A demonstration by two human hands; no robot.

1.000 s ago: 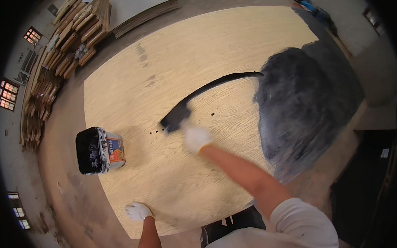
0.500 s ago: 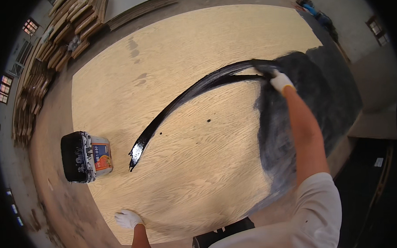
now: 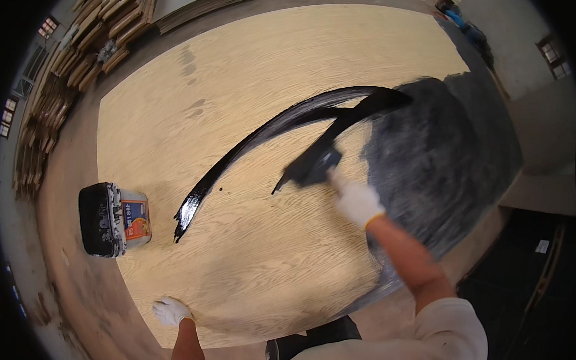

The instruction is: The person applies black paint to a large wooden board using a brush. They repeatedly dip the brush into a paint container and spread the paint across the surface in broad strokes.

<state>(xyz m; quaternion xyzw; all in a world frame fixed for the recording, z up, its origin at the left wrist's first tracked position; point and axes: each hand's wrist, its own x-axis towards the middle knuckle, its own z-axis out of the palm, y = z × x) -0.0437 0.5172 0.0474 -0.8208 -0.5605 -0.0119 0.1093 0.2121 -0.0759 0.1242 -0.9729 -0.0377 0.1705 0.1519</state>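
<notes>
1. From where I stand, the wide, flat, dark-bladed spreading tool is over the middle of the large, pale, wood-grained panel, just beyond the right hand, up and left of its white knit glove.
2. The right hand is wrapped round the tool's handle end; the fingers are too blurred to separate. The left hand, in a matching white glove, is palm down on the panel near its near left corner, holding nothing.
3. The handle points from the right glove up and left towards the blade. The blade's broad side lies across that line, slanting down to the left; blur softens its outline.
4. A glossy, wet black streak arcs from near the bucket up to the right. From its far end a second branch comes down to the blade. A large, smeared charcoal-dark patch covers the panel's right part.
5. By the panel's left edge is a squarish plastic bucket, its top black and its rim paint-smeared. Its side bears a blue and orange-red label with pale lettering, facing right.
6. A small pale tag shows on the dark surface at far right, its print too small to read.
</notes>
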